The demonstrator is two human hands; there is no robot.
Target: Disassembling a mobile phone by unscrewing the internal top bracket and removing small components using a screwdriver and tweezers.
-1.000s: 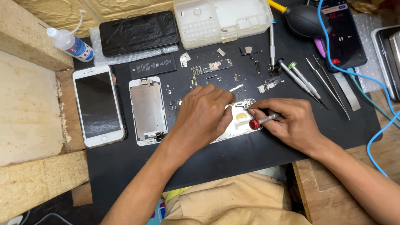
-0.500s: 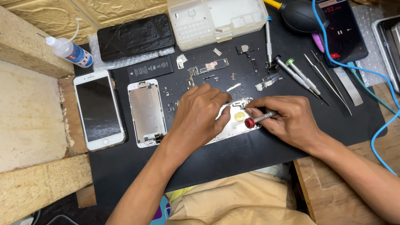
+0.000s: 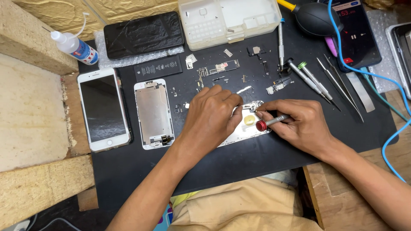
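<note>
At mat centre, an opened phone housing [image 3: 246, 128] is being pinned flat under the left hand [image 3: 209, 117], fingers pressed down on its upper edge. A red-capped screwdriver [image 3: 270, 123] is being gripped between the closed fingers of the right hand [image 3: 302, 126], its tip hidden at the housing's top corner. Loose screws and small brackets [image 3: 227, 66] are being left scattered on the black mat [image 3: 257, 158] just beyond the knuckles; judged a risk, since a sleeve or wrist brushing them could scatter or mix them, and a slipping tip could gouge the housing. A detached display panel [image 3: 153, 113] and a white phone [image 3: 102, 109] are lying to the left, well apart from the hands. A clear parts tray [image 3: 229, 19] is standing at the far edge, its compartments appearing mostly bare; a few tiny pieces cannot be identified.
</note>
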